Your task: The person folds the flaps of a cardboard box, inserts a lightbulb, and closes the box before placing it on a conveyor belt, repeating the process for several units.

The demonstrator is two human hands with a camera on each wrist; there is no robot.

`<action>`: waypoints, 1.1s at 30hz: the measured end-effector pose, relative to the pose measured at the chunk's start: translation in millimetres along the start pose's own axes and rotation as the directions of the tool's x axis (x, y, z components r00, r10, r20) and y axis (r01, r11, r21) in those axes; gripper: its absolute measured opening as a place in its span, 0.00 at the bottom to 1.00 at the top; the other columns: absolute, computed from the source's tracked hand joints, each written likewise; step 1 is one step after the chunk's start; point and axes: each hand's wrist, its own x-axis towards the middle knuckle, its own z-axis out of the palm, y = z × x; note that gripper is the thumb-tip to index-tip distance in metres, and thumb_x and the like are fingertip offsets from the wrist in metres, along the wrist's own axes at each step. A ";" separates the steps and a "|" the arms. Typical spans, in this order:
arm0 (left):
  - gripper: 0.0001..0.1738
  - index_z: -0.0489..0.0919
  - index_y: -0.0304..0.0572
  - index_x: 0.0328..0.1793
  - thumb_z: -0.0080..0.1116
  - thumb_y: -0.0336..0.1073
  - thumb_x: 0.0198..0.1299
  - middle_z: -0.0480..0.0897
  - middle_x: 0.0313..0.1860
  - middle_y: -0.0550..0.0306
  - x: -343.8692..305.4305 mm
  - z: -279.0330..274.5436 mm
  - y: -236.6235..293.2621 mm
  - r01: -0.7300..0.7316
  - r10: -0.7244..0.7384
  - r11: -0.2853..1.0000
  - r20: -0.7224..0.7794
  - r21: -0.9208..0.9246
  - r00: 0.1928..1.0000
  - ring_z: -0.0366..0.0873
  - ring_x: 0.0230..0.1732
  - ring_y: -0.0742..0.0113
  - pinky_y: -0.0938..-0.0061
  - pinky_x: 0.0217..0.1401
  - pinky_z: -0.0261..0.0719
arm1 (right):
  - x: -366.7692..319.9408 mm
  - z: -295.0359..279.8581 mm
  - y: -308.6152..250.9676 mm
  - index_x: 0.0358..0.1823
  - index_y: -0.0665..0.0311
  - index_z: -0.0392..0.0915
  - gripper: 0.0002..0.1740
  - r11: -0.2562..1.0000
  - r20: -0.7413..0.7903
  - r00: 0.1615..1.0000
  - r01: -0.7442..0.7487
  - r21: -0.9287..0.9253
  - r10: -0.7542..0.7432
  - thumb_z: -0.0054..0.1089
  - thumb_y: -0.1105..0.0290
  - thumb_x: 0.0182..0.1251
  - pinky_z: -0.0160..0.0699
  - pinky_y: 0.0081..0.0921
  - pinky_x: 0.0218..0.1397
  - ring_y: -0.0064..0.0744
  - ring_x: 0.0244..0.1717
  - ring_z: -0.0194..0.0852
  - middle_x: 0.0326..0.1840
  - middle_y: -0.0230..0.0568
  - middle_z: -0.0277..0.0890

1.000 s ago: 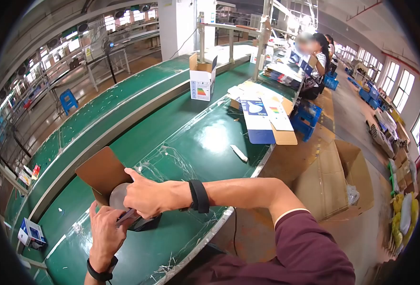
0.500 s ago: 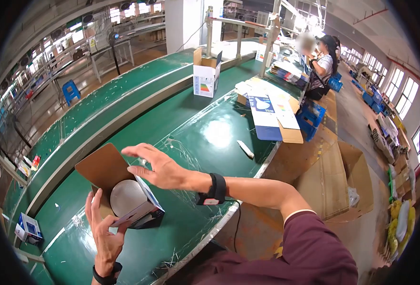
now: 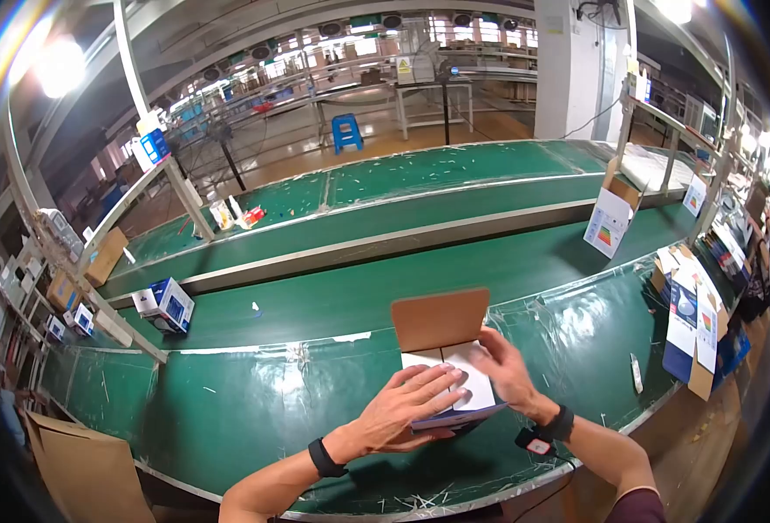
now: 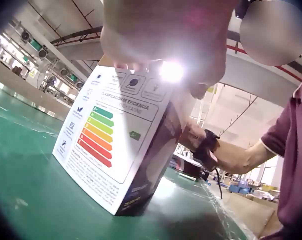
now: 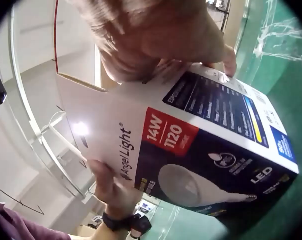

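Observation:
A carton point(image 3: 459, 421) stands on the green surface in the head view, its brown-lined flap point(image 3: 440, 318) upright at the far side. Two white flaps point(image 3: 461, 394) lie folded over its opening, hiding the inside. My left hand point(image 3: 402, 408) rests flat across them with straight fingers, its thumb low at the near side. At the right edge of the box my right hand point(image 3: 513, 375) touches it with extended fingers. Coloured efficiency bars show on one box side point(image 4: 98, 135) in the left wrist view. A bulb picture and "LED" mark another side point(image 5: 206, 185) in the right wrist view.
A blue-and-white box point(image 3: 169, 307) is at the left; an open white box point(image 3: 610, 225) stands at the right. Flattened cartons point(image 3: 690, 314) lie near the right edge, with a white strip point(image 3: 637, 373) beside them. A metal rail point(image 3: 385, 244) runs behind.
The head view has swung left. The round grey item seen in the box is now covered by white flaps. My left hand has moved onto them, and my right hand has come down to the box's right side.

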 end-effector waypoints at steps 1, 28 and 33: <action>0.44 0.70 0.56 0.82 0.75 0.50 0.60 0.69 0.83 0.54 -0.9 0.6 -3.1 0.001 -0.001 1.000 0.000 -0.015 1.000 0.64 0.83 0.51 0.50 0.81 0.60 | 1.9 -5.2 -8.3 0.70 0.66 0.75 0.26 0.999 0.062 0.997 0.045 0.020 -0.046 0.60 0.58 0.80 0.70 0.35 0.73 0.33 0.66 0.75 0.67 0.42 0.78; 0.49 0.64 0.40 0.71 0.87 0.31 0.47 0.71 0.72 0.39 -25.9 48.3 5.9 0.051 -0.219 0.938 -0.473 -0.343 0.854 0.72 0.73 0.48 0.54 0.73 0.74 | 1.3 -16.9 -92.0 0.61 0.48 0.89 0.20 0.831 0.597 0.802 0.339 -0.440 -0.011 0.72 0.67 0.67 0.53 0.54 0.86 0.43 0.75 0.75 0.68 0.38 0.84; 0.49 0.67 0.42 0.67 0.90 0.33 0.42 0.75 0.63 0.43 -36.8 55.6 19.5 0.190 -0.308 0.950 -0.631 -0.249 0.712 0.77 0.66 0.48 0.55 0.70 0.77 | 4.7 -16.3 -81.6 0.60 0.49 0.89 0.19 0.833 0.642 0.766 0.351 -0.428 0.007 0.73 0.64 0.67 0.49 0.54 0.86 0.44 0.78 0.70 0.67 0.34 0.85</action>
